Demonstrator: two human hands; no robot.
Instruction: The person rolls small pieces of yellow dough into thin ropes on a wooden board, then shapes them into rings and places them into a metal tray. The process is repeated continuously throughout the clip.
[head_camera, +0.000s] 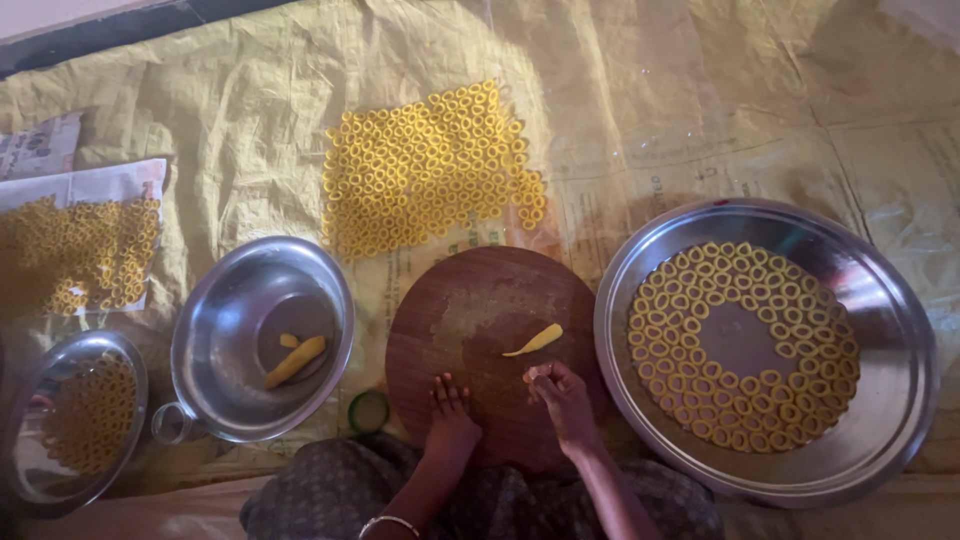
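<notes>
Resting on the near edge of a round wooden board (480, 330), the left hand (450, 420) is being held flat and open with the fingers spread against the wood, nothing in its grasp. The right hand (565, 400) is being kept just beside it on the same board, its fingers curled loosely around what seems to be a small bit of dough at the fingertips, though how firmly this is being pinched cannot be told. A thin tapered strip of yellow dough (537, 341) is lying on the board just beyond the right hand, apart from the fingers. To the right, a wide steel tray (900, 400) is being filled with small yellow dough rings (740, 345) laid in a broad band around a bare centre. To the left of the board, a steel bowl (215, 310) is holding a thicker dough roll (296, 360) and a small scrap beside it. Beyond the board, a dense patch of finished rings (430, 170) is lying on the yellow sheet (700, 90) that is covering the floor. At the far left, more rings are being kept on newspaper (100, 185) and in a second steel plate (30, 470). A small green lid (368, 410) is sitting between the bowl and the board.
</notes>
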